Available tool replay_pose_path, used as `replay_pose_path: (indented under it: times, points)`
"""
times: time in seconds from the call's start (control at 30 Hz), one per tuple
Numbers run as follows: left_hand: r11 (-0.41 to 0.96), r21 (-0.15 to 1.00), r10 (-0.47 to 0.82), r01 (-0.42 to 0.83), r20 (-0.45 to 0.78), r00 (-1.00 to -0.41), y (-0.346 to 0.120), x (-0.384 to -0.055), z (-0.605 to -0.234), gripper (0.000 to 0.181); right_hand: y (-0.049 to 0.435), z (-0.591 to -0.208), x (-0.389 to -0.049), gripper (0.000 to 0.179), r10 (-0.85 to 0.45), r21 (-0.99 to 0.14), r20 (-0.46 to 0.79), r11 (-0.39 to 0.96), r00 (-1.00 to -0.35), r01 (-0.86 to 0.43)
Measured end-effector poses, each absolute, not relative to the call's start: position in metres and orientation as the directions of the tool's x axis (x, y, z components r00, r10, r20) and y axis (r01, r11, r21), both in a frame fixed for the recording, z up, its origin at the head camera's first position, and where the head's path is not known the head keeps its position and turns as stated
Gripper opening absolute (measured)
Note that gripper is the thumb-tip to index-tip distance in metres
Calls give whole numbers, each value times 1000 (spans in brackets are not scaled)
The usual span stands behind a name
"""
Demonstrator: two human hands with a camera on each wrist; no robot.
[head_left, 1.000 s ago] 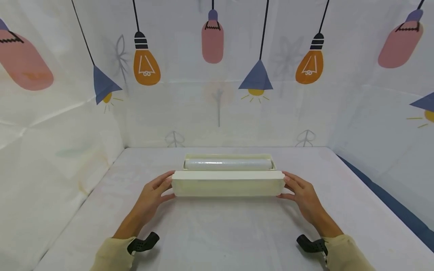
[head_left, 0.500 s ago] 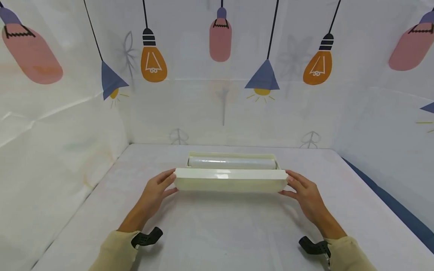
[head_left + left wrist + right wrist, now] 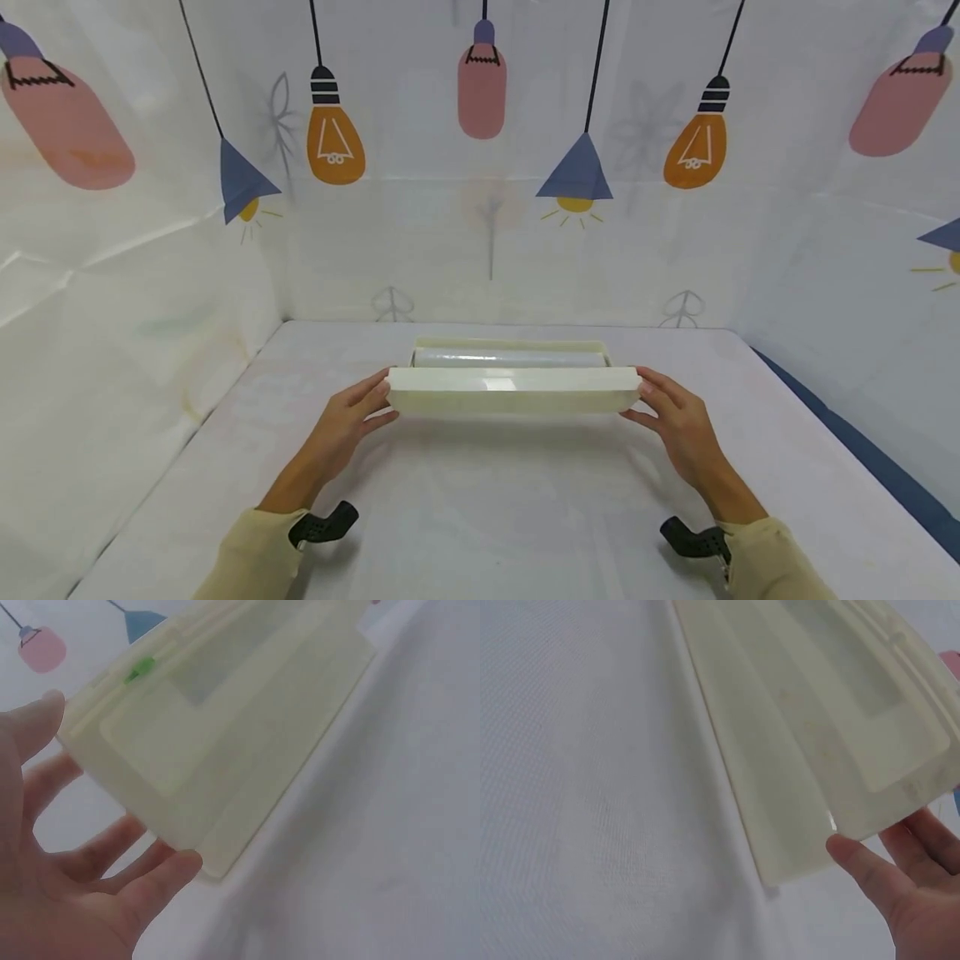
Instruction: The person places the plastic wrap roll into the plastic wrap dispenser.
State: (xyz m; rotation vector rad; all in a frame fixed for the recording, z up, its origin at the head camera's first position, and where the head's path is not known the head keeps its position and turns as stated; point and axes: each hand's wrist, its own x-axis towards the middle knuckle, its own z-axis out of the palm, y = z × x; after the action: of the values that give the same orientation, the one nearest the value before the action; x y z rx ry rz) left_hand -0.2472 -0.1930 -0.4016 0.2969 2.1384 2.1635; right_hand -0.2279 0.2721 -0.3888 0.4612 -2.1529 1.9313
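A long cream plastic lid [image 3: 513, 402] is held level by its two ends. My left hand [image 3: 341, 433] grips the left end, fingers and thumb spread along its edge. The right end is gripped by my right hand [image 3: 681, 429] in the same manner. A small green slider [image 3: 140, 670] shows on the lid in the left wrist view. Just behind the lid stands a cream box [image 3: 510, 342] with a roll of cling film [image 3: 510, 358] lying in it. The lid hides the front of that box.
A white cloth covers the table [image 3: 495, 508]. Behind it hangs a pale curtain [image 3: 420, 242] printed with lamps, which also closes off both sides. A dark blue strip [image 3: 847, 433] runs along the right edge of the table.
Both hands have raised the lid and tipped it slightly, so more of its upper face shows and its front face looks narrower. It covers more of the roll. The head view has shifted a little.
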Motion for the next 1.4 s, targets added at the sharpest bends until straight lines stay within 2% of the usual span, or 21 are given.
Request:
replay_pose_path:
  times: [0.33, 0.73, 1.0, 1.23, 1.4]
  points:
    - [-16, 979, 199, 203, 202, -959, -190, -251, -390, 60, 273, -383, -234, 50, -126, -908, 404, 70, -906, -414]
    - [4, 956, 195, 293, 287, -938, -192, -257, -385, 57, 274, -379, -243, 55, -159, -905, 403, 75, -901, -418]
    - [93, 951, 196, 295, 273, -942, -197, -260, -383, 59, 270, -381, -246, 53, -168, -894, 439, 16, -883, -448]
    - [216, 928, 225, 304, 256, -940, -196, -265, -377, 62, 267, -381, -249, 50, -100, -887, 451, 58, -887, -458]
    - [217, 920, 201, 327, 286, -937, -196, -268, -375, 58, 261, -380, -255, 48, -83, -888, 455, 36, -887, -458]
